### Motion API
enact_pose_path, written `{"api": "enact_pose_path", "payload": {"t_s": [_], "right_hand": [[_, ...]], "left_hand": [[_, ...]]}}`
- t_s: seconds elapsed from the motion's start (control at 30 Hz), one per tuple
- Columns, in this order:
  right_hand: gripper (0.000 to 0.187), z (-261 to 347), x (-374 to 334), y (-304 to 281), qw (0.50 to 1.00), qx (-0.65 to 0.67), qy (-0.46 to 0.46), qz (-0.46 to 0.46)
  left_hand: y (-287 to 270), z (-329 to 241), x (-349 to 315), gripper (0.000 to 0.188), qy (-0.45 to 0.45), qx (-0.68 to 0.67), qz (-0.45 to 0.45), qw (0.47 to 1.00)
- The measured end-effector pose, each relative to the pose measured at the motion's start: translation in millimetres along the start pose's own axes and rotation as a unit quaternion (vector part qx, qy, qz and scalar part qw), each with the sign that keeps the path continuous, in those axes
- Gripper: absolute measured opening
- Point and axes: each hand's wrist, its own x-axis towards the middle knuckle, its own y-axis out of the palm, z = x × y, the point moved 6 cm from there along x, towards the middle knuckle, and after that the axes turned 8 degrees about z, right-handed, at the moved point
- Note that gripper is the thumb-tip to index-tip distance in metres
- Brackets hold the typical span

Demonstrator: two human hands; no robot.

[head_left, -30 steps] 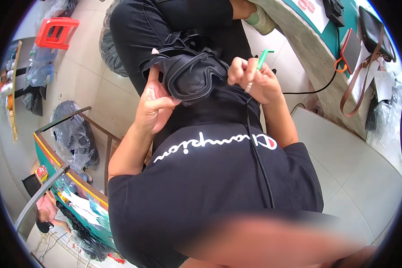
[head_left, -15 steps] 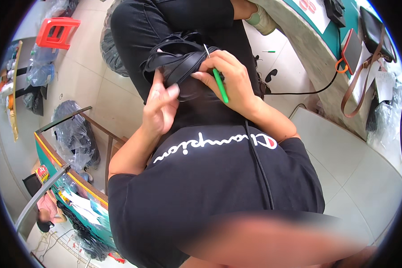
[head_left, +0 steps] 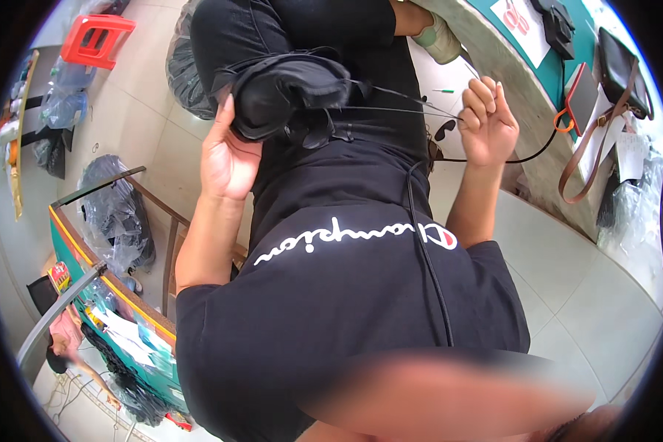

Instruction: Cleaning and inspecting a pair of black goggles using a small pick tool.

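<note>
A black bra [head_left: 272, 99] with a rounded padded cup lies bunched across my lap. My left hand [head_left: 228, 158] grips its near left edge, thumb along the side and the other fingers partly hidden. From the bra's right side, thin black straps [head_left: 398, 109] run taut toward my right hand [head_left: 488, 121], raised off to the right with its fingers curled around their ends. A thin pale tip shows just above those fingers. The green-handled tool seen earlier does not show in this hand, and I cannot tell whether it lies hidden in the palm.
On the floor are a green pen-like tool [head_left: 443, 90] and a black cable [head_left: 527, 158]. A teal-topped table [head_left: 486, 7] at the right holds a black bag [head_left: 619, 70]. A red stool [head_left: 98, 40] stands far left; another person [head_left: 66, 335] is lower left.
My right hand has swung out to the right, drawing the straps tight. The green handle has gone from sight. My left hand has shifted left, and the bra's cup now shows.
</note>
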Motion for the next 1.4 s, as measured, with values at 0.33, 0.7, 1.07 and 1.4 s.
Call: {"api": "enact_pose_path", "payload": {"t_s": [0.33, 0.7, 1.07, 1.4], "right_hand": [[0.021, -67, 3, 9, 0.689, -0.716, 0.102, -0.053], [0.045, -104, 26, 16, 0.634, -0.763, 0.090, 0.091], [0.046, -60, 3, 23, 0.517, -0.849, 0.103, -0.049], [0.036, -81, 1, 38, 0.687, -0.723, 0.078, 0.003]], "left_hand": [[29, 36, -9, 0.043, -0.077, 0.017, 0.104, 0.991], [32, 64, -17, 0.068, -0.339, 0.018, 0.170, 0.925], [13, 68, -10, 0.052, -0.368, 0.023, 0.079, 0.926], [37, 76, -19, 0.035, -0.433, -0.077, 0.141, 0.887]]}}
